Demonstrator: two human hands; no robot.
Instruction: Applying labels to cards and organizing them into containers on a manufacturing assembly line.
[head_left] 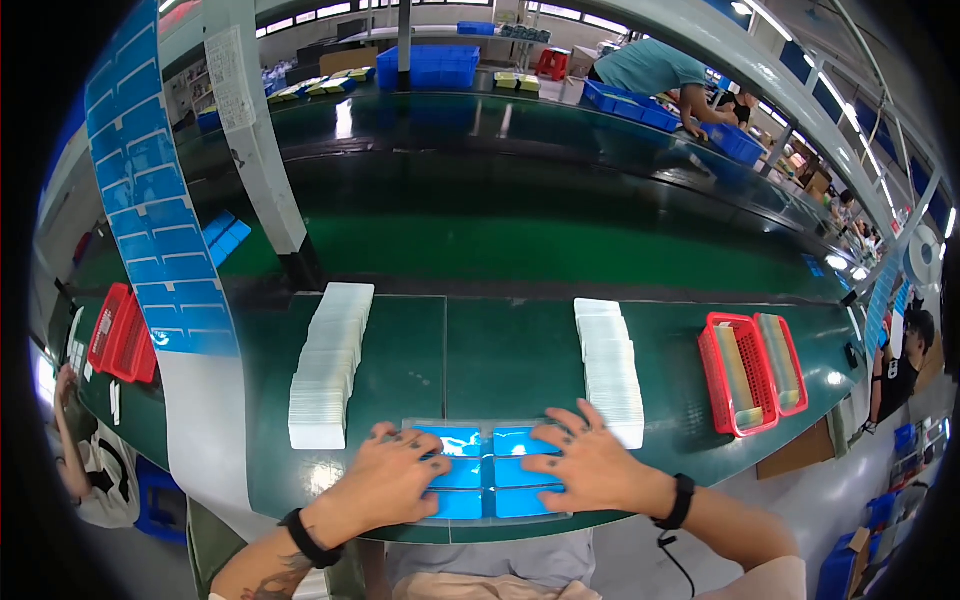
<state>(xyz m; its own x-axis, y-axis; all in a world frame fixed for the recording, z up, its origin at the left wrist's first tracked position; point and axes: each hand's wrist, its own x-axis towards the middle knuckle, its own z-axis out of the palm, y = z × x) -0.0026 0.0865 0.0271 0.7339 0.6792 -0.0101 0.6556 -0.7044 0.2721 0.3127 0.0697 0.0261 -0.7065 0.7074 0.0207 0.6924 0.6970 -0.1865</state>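
Note:
In front of me at the table's near edge lie several shiny blue rectangles (459, 472) in two columns on a clear sheet or tray (488, 508). My left hand (385, 475) rests on the left column with its fingers spread. From the other side, my right hand (600, 470) touches the right column, fingers apart. Neither hand visibly grips anything. Beyond my left hand a long fanned stack of thin white cards (330, 365) lies on the table, and a similar white card stack (608, 370) sits just beyond my right hand.
Two red baskets (737, 415) with upright thin pieces stand at the right. At left hangs a long strip of blue labels (165, 230) beside a grey post (255, 140). A dark green conveyor (520, 215) runs behind the table. Co-workers (650, 70) are across and to the sides.

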